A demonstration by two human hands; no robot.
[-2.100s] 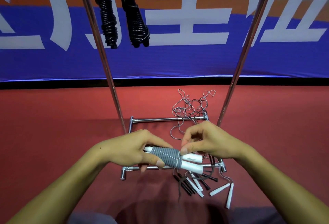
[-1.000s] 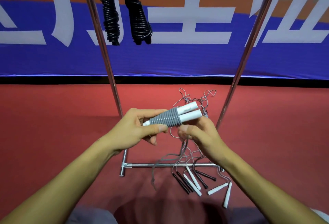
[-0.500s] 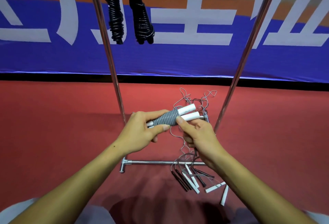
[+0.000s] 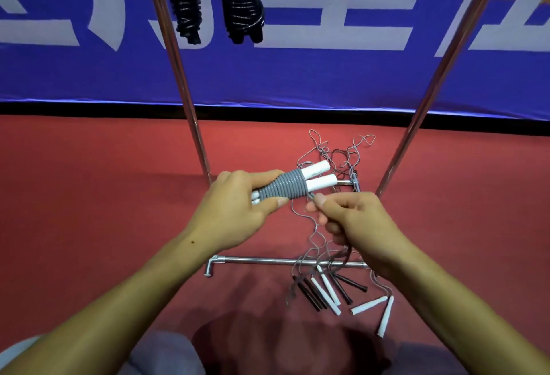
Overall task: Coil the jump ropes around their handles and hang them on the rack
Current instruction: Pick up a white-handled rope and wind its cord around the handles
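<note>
Two white handles, bound in grey cord at frame centre, sit clenched in the left hand while the right hand pinches the loose cord end, seemingly to secure it.

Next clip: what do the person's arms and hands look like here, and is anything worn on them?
Both forearms are bare to the frame's edge: no sleeves, gloves, watch, rings or bands. The left hand and right hand show short nails. A small dark spot sits near the left wrist. Pale grey clothing shows at the bottom.
</note>
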